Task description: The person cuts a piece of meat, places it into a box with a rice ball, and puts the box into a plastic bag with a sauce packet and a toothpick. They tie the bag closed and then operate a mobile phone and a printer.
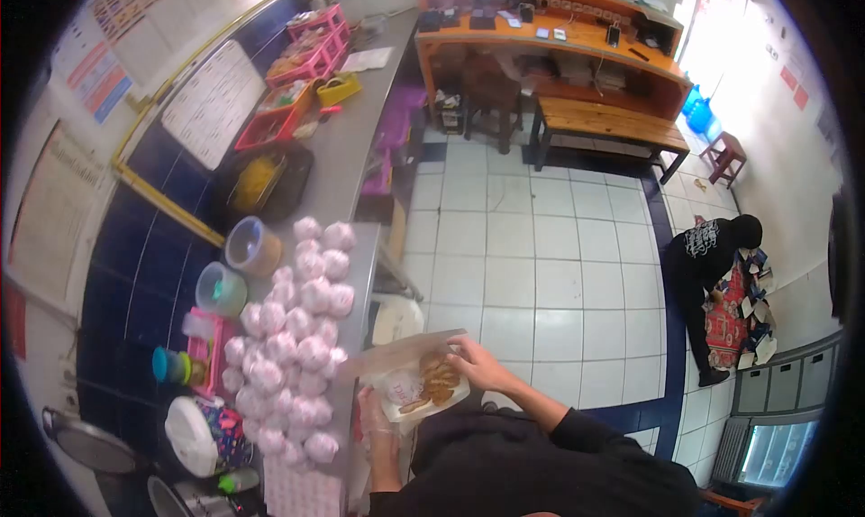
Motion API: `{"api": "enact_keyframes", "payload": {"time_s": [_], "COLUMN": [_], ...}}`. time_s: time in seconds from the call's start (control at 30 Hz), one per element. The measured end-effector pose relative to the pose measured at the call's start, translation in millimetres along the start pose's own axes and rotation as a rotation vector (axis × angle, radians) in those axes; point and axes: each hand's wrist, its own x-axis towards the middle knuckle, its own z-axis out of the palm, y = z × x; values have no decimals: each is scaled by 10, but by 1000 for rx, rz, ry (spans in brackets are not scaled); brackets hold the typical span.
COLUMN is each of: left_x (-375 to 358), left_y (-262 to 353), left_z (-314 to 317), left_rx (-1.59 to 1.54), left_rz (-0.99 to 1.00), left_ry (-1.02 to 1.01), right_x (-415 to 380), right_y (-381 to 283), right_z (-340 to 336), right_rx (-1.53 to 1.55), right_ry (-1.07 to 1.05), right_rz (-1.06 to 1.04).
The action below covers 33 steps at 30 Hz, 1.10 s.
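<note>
An open cardboard food box (pixel 431 410) is in front of my body, its lid (pixel 396 355) raised on the far side. Inside lie brown fried chicken pieces (pixel 439 379) and, to their left, a white wrapped bundle with red print (pixel 403 387). My right hand (pixel 475 364) grips the box at its far right corner, by the lid. At the near left side, my left hand (pixel 380 420), which seems to be in a clear plastic glove, holds the box from below; some of its fingers are hidden. Many similar wrapped bundles (pixel 297 337) are piled on the counter to the left.
The metal counter (pixel 356 165) runs along the left wall, with plastic tubs (pixel 252 247), a pink basket (pixel 209 350) and a rice container (pixel 194 436). A wooden bench (pixel 613 125) stands farther off. At right, a person in black (pixel 707 274) bends over a red mat.
</note>
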Motion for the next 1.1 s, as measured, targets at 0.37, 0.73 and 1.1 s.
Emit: {"api": "enact_keyframes", "payload": {"time_s": [0.37,0.73,1.1], "left_x": [2026,3859,5331], "left_y": [272,758,1103], "left_z": [2669,4751,5509], "left_rx": [156,199,-304], "left_rz": [-10,87,102], "left_ry": [-229,-290,183], "right_x": [1744,3803,6473], "right_y": [-162,-264,-929], "right_z": [-1965,-3648,-5032], "right_rx": [408,430,254], "right_ry": [225,300,-262], "right_rz": [128,53,-115]}}
